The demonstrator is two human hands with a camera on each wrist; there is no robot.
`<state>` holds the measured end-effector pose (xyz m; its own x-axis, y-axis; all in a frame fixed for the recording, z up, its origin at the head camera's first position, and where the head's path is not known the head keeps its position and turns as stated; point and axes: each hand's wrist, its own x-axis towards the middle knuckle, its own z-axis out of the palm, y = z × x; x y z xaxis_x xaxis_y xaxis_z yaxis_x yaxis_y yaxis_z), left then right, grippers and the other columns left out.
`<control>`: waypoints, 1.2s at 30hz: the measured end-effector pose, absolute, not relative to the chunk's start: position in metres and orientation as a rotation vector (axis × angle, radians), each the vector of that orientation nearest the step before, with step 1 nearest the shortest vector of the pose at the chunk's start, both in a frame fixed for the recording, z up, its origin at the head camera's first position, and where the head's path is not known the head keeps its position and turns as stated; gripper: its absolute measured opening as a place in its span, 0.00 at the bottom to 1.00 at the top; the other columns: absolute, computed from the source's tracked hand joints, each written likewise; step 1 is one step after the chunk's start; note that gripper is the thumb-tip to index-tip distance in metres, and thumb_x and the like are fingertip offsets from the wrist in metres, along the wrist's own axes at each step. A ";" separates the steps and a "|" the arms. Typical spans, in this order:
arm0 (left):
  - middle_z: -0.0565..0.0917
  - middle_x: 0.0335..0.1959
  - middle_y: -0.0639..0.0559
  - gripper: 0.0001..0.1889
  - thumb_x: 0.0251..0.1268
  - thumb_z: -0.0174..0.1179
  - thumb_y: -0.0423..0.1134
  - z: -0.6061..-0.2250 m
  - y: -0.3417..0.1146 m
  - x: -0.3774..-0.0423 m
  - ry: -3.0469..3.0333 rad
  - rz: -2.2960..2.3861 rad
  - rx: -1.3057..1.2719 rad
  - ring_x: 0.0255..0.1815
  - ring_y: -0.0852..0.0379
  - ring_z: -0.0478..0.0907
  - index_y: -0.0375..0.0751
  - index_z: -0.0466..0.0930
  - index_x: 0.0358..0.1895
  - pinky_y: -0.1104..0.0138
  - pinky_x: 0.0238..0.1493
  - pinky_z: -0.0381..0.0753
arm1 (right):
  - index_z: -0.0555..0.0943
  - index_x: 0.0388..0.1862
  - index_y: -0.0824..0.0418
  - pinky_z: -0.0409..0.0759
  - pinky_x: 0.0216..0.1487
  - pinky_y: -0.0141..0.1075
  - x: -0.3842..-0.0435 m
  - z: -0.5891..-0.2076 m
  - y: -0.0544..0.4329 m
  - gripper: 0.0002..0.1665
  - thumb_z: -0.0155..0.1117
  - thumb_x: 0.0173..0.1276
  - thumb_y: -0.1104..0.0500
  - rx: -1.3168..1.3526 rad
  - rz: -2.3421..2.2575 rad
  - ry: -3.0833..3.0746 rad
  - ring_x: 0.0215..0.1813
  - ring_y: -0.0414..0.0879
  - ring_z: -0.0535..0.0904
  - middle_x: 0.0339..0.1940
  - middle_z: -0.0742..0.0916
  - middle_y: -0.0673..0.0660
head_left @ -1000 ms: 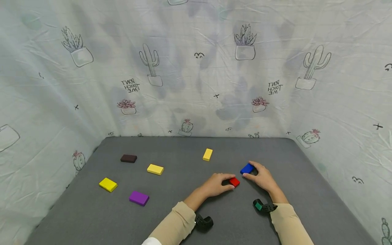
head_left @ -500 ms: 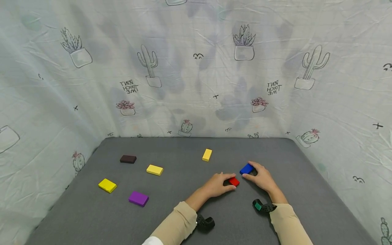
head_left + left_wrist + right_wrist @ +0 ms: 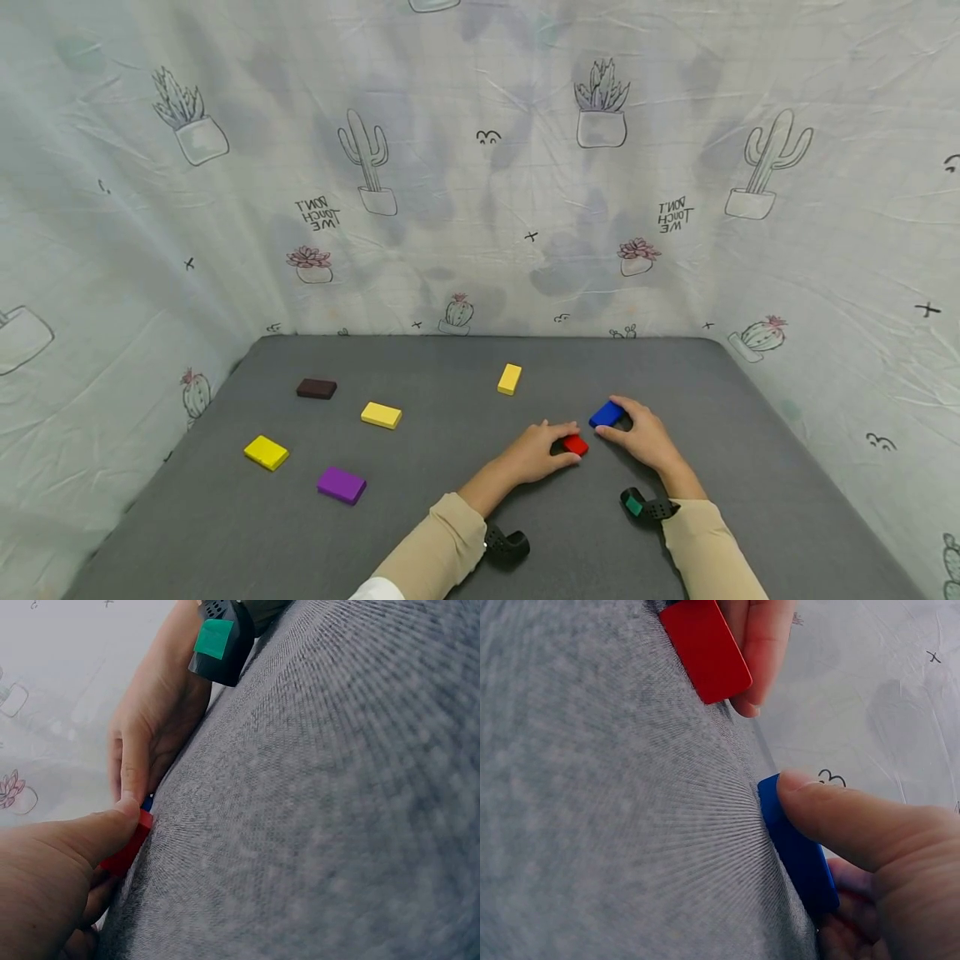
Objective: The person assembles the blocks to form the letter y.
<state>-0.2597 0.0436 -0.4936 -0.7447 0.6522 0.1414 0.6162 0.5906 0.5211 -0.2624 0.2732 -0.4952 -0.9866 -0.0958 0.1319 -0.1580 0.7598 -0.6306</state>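
Note:
A small red block (image 3: 576,445) lies on the grey cloth right of centre, and my left hand (image 3: 534,454) holds it between thumb and fingers. Just beyond it and to the right is a blue block (image 3: 606,414), gripped by my right hand (image 3: 643,433) at its two ends. A short gap separates the two blocks. In the right wrist view the red block (image 3: 707,651) shows a flat broad face, and my thumb presses the near end of the blue block (image 3: 799,851). The left wrist view shows the thumb on the red block (image 3: 127,846), with the blue one mostly hidden.
Further left on the grey table (image 3: 435,517) lie a purple block (image 3: 341,485), a bright yellow block (image 3: 266,452), a paler yellow block (image 3: 381,415) and a dark brown block (image 3: 317,388). Another yellow block (image 3: 509,379) sits near the back. A patterned curtain (image 3: 480,183) encloses the table.

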 end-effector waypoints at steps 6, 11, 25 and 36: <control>0.74 0.65 0.55 0.26 0.66 0.58 0.50 -0.495 0.043 -0.260 2.741 0.885 1.095 0.66 0.58 0.70 0.46 0.72 0.65 0.56 0.71 0.61 | 0.65 0.68 0.68 0.63 0.62 0.64 -0.261 -0.497 0.272 0.44 0.66 0.61 0.44 0.214 1.040 -2.844 0.67 0.70 0.63 0.68 0.68 0.74; 0.74 0.64 0.55 0.26 0.66 0.58 0.50 -0.495 0.042 -0.259 2.733 0.913 1.079 0.66 0.58 0.69 0.47 0.72 0.65 0.56 0.71 0.61 | 0.65 0.68 0.67 0.63 0.62 0.64 -0.261 -0.498 0.273 0.44 0.67 0.61 0.45 0.212 1.036 -2.838 0.67 0.70 0.63 0.67 0.68 0.74; 0.78 0.60 0.52 0.24 0.65 0.60 0.48 -0.495 0.042 -0.262 2.742 1.051 1.035 0.63 0.57 0.73 0.46 0.74 0.63 0.60 0.68 0.66 | 0.64 0.69 0.66 0.64 0.63 0.63 -0.262 -0.496 0.275 0.44 0.67 0.61 0.46 0.212 1.060 -2.808 0.67 0.69 0.64 0.68 0.69 0.73; 0.79 0.59 0.50 0.24 0.62 0.63 0.45 -0.498 0.042 -0.262 2.700 1.203 0.992 0.61 0.58 0.75 0.44 0.76 0.61 0.66 0.60 0.74 | 0.63 0.70 0.66 0.71 0.59 0.59 -0.260 -0.497 0.274 0.44 0.68 0.61 0.48 0.159 1.112 -2.782 0.63 0.68 0.71 0.67 0.69 0.74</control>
